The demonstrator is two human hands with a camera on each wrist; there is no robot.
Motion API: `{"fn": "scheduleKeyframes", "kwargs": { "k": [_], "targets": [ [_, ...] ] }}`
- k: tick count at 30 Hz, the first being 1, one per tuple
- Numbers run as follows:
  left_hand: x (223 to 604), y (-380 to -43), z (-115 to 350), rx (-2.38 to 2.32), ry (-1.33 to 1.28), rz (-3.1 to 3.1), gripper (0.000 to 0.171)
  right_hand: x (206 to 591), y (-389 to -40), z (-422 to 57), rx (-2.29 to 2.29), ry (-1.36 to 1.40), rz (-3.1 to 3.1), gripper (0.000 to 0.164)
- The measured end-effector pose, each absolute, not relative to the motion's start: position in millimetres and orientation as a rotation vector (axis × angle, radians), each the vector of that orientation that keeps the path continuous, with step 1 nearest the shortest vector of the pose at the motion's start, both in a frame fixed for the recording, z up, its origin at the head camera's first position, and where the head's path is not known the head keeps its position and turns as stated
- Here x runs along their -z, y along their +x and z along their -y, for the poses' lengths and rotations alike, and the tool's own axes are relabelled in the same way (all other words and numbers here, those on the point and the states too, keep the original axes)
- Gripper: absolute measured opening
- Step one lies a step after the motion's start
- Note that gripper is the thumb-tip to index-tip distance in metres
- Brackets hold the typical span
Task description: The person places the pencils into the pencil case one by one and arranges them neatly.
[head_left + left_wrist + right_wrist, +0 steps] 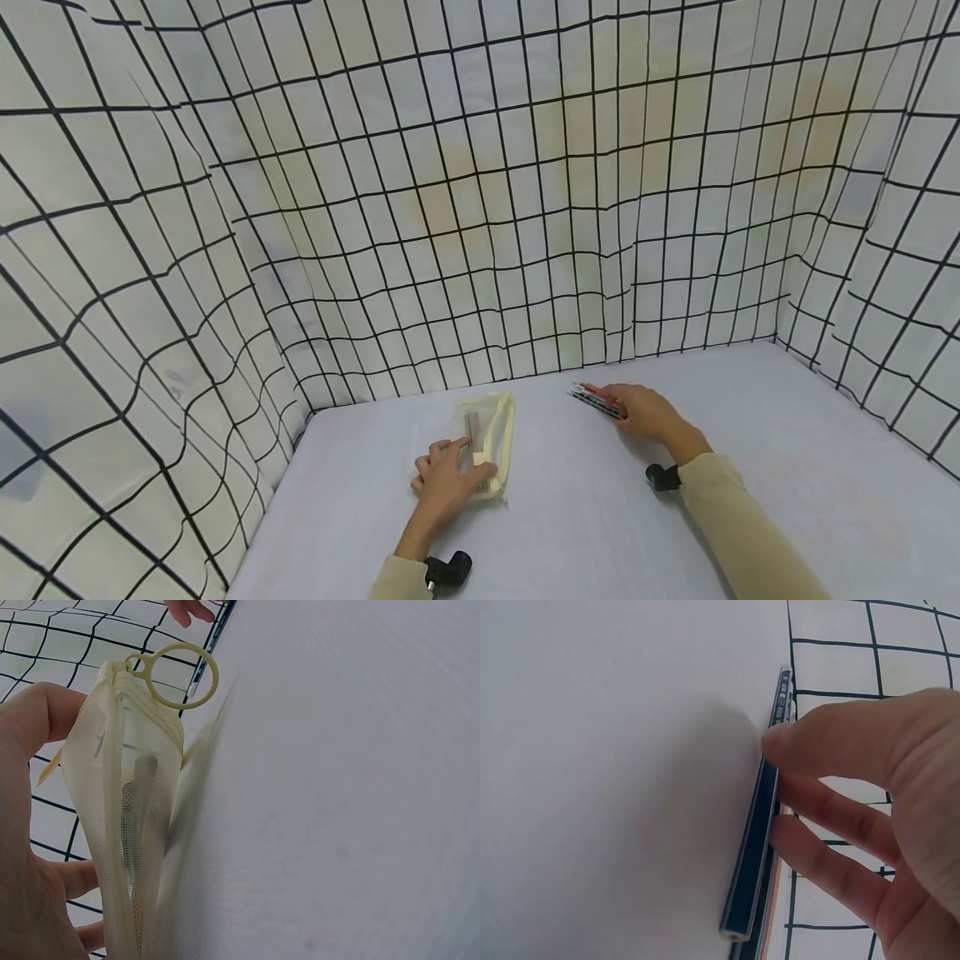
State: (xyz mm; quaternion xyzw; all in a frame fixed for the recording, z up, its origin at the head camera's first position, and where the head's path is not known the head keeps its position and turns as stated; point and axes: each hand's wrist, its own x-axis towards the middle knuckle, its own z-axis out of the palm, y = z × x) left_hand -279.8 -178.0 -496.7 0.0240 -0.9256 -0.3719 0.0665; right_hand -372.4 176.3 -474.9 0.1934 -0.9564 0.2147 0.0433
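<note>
My left hand rests from above on a pale yellow mesh pencil case, fingers spread and thumb toward the zipped side. In the left wrist view, the case's ring-shaped zipper pull stands out from one end, and long slim items show blurred through the mesh. Over to the right, my right hand pinches a small bundle of pencils between thumb and fingers, tips pointing left and away. Up close, a dark blue pencil lies foremost, others partly hidden behind it.
A white cloth covers the table. White curtains with a black grid enclose the back and both sides. A black wrist camera sits on the left wrist, another camera on the right.
</note>
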Motion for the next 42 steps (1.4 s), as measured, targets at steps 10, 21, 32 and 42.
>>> {"fn": "scheduleKeyframes", "kwargs": {
  "k": [10, 21, 32, 42],
  "targets": [
    [497.0, -279.7, 177.7, 1.110, 0.076, 2.793, 0.078, 476.2, -370.0, -169.7, -0.624, 0.586, 2.961, 0.053],
    [495.8, -279.1, 176.8, 1.119, 0.080, 2.782, 0.078, 475.5, -372.1, -169.5, -0.546, 0.603, 2.974, 0.054],
    [495.3, -278.1, 176.6, 1.106, 0.071, 2.796, 0.078, 470.4, -371.8, -169.7, -0.618, 0.546, 3.021, 0.052],
    [495.2, -278.7, 176.9, 1.098, 0.069, 2.793, 0.078, 467.7, -371.0, -171.8, -0.824, 0.570, 3.002, 0.060]
  ]
}}
